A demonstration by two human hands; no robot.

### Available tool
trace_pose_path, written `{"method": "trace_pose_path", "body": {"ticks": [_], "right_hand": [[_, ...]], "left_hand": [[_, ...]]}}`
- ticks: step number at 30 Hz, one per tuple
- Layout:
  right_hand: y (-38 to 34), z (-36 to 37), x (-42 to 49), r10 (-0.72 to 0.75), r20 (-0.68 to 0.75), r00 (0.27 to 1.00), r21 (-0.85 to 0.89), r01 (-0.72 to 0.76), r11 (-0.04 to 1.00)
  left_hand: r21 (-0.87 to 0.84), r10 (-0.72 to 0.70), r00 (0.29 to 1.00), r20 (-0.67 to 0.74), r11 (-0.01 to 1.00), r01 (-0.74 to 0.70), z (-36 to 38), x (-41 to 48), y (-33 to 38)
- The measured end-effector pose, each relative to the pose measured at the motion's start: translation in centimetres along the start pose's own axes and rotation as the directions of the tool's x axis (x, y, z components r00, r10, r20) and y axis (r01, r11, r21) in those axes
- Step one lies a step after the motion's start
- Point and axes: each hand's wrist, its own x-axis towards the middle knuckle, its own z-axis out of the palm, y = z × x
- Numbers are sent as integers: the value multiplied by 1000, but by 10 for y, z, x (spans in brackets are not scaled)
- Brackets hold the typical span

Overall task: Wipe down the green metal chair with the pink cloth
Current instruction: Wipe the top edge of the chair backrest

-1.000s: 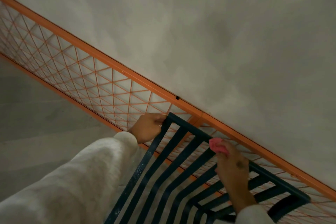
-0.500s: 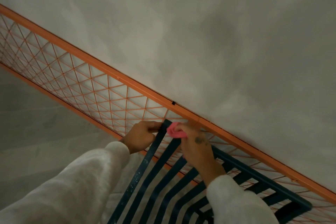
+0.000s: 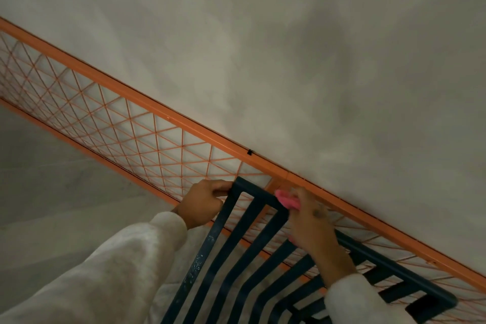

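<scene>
A single wide-angle camera worn on the head looks forward and down, close over the person's white sleeves [image 3: 105, 271] and the green metal chair [image 3: 213, 234] at the bottom edge, and is tilted so the orange mesh railing [image 3: 168, 114] crosses diagonally beneath the grey wall [image 3: 289, 47].

The green metal chair [image 3: 252, 239] is dark and slatted, its paint chipped. The bunched pink cloth [image 3: 286, 200] presses on its top rail.
</scene>
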Motion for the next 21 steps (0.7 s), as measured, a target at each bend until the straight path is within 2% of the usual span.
{"method": "trace_pose_path", "body": {"ticks": [2, 6, 8, 10, 11, 13, 17, 20, 21], "right_hand": [[-34, 11, 17, -29, 74, 997, -108, 37, 993], [-76, 25, 41, -214, 217, 953, -229, 262, 937], [-77, 27, 45, -271, 272, 923, -177, 325, 929], [-63, 22, 44, -310, 281, 908, -7, 325, 946], [-53, 15, 42, -293, 282, 914, 69, 285, 956], [-25, -1, 38, -212, 282, 936, 98, 192, 977], [26, -34, 35, -16, 256, 967, -46, 29, 999], [11, -30, 36, 15, 294, 956, -255, 64, 965], [-3, -23, 37, -29, 282, 959, -287, 113, 951]], "left_hand": [[12, -23, 1000, 4, 1000, 23, 1, 0, 0], [70, -34, 999, 16, 997, 33, 1, 3, -3], [80, -37, 999, 5, 996, 36, 0, 3, -6], [81, -40, 999, 12, 996, 39, -1, 2, -5], [78, -40, 999, 23, 996, 38, -2, 1, -4], [61, -39, 998, 40, 997, 37, -2, 0, -3], [49, -33, 999, 22, 998, 32, -1, 1, -5], [57, -21, 1000, 3, 998, 21, 3, 2, -8], [59, -19, 1000, 0, 998, 19, 3, 2, -8]]}}
